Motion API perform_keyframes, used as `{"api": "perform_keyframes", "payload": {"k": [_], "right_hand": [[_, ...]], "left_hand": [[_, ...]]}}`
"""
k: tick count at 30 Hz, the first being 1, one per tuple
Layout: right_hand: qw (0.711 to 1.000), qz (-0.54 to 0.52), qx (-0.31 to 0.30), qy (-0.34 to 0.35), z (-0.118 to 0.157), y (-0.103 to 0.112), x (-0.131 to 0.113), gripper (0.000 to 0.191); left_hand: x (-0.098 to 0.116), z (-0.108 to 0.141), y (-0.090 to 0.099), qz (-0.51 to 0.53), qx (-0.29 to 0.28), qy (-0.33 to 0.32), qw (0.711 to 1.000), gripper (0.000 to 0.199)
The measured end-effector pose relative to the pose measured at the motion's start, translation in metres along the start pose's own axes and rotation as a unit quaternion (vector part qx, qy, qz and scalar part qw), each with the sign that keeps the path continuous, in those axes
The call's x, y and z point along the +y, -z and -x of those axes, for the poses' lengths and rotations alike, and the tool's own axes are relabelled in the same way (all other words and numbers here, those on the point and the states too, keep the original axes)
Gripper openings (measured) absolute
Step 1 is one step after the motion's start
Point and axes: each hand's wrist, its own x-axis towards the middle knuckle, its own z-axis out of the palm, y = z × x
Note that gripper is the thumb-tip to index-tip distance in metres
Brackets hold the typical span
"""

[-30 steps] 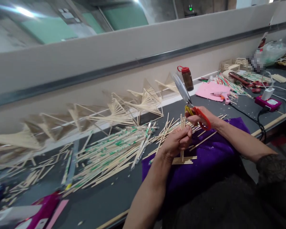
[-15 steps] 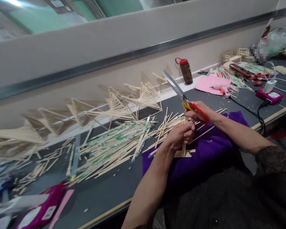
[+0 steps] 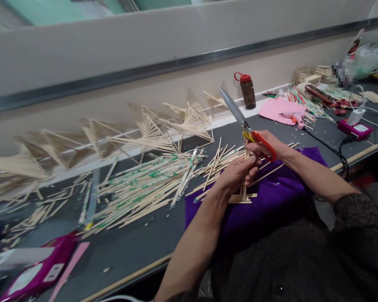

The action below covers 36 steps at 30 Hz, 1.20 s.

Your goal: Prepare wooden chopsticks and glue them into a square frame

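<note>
My left hand (image 3: 241, 171) is closed around a few thin wooden sticks (image 3: 244, 191) that stand roughly upright. Orange-handled scissors (image 3: 234, 110) are in my right hand (image 3: 263, 144), the blades pointing up and to the left, close above the sticks. My two hands nearly touch. Below my left hand, short sticks (image 3: 239, 201) lie crosswise on a purple cloth (image 3: 280, 188). Longer loose sticks (image 3: 219, 161) lie behind my hands, partly on the cloth.
Wrapped sticks (image 3: 151, 178) cover the dark table (image 3: 145, 235). Stick structures (image 3: 151, 130) lean along the wall. A brown bottle (image 3: 247, 94), a pink glue gun (image 3: 296, 117) with a cord and a magenta power box (image 3: 354, 128) are on the right; another magenta box (image 3: 40, 268) is at the left front.
The camera view has shifted slightly. My left hand has opened a little in its fingers around the sticks, with the scissors still in my right hand.
</note>
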Motion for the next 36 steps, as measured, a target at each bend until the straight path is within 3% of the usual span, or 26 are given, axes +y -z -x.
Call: {"api": "perform_keyframes", "payload": {"k": [6,16,23,30,36], "right_hand": [[0.999,-0.033,-0.009,0.015,0.000,0.001,0.007,0.025],[0.999,-0.033,-0.018,0.025,-0.002,-0.005,0.009,0.026],[0.994,0.095,0.045,0.027,-0.001,0.006,0.000,0.033],[0.959,0.284,0.006,0.018,-0.001,0.022,0.007,0.029],[0.904,0.428,-0.026,-0.005,-0.001,0.025,0.009,0.036]], "left_hand": [[0.006,0.005,0.003,-0.060,0.092,-0.069,0.992,0.045],[0.008,0.006,0.002,-0.015,0.061,-0.071,0.996,0.044],[0.020,0.014,0.006,-0.006,0.124,-0.158,0.980,0.043],[0.029,0.023,0.013,-0.058,0.196,-0.199,0.959,0.039],[0.031,0.022,0.023,-0.113,0.237,-0.220,0.940,0.028]]}}
